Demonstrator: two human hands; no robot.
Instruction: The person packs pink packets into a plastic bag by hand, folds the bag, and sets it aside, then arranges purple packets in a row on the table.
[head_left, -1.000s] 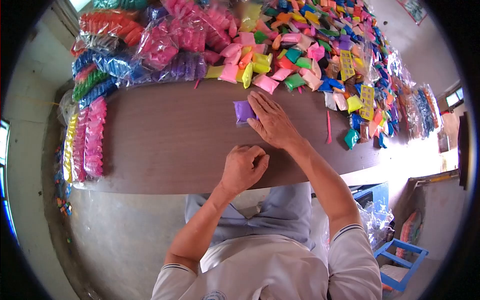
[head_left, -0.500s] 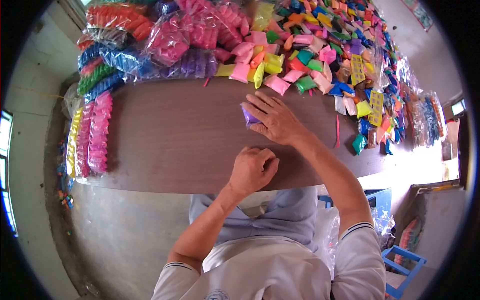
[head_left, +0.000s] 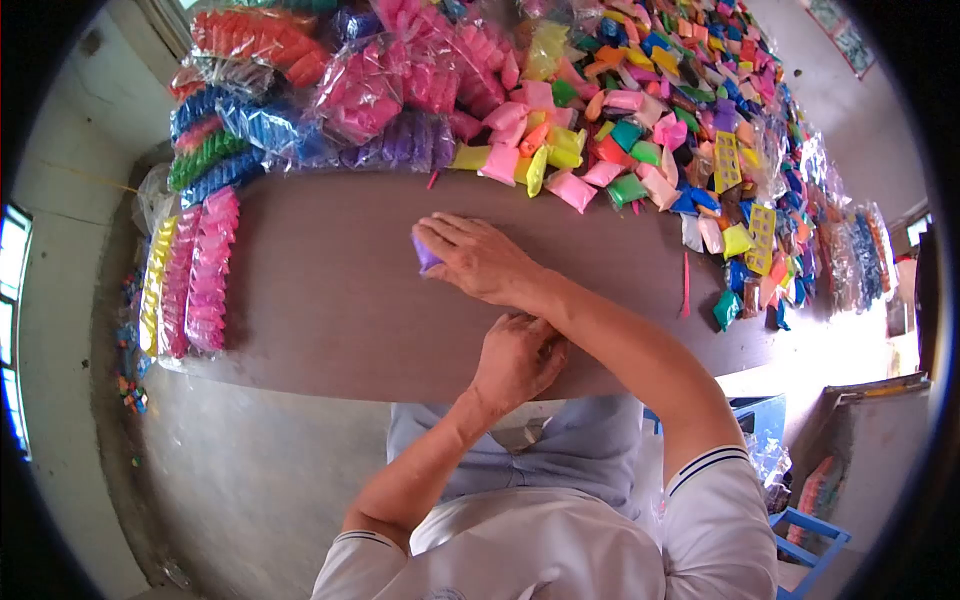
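Note:
My right hand (head_left: 478, 258) lies over a small purple packet (head_left: 425, 255) on the brown table. Its fingers are together and cover most of the packet, with one end showing at the left. Close to the table's front edge, my left hand (head_left: 517, 358) is curled closed just below my right forearm. Whatever may be inside its fingers is hidden.
A large heap of small colored packets (head_left: 625, 190) spreads over the back and right of the table (head_left: 320, 290). Bagged rows of pink packets (head_left: 210, 270) line the left edge. Bundled blue packets (head_left: 265, 130) lie behind them. A thin pink strip (head_left: 686, 285) is right of my forearm.
My right hand has moved left across the table with the purple packet. My left hand stays curled near the front edge. The whole view has shifted slightly.

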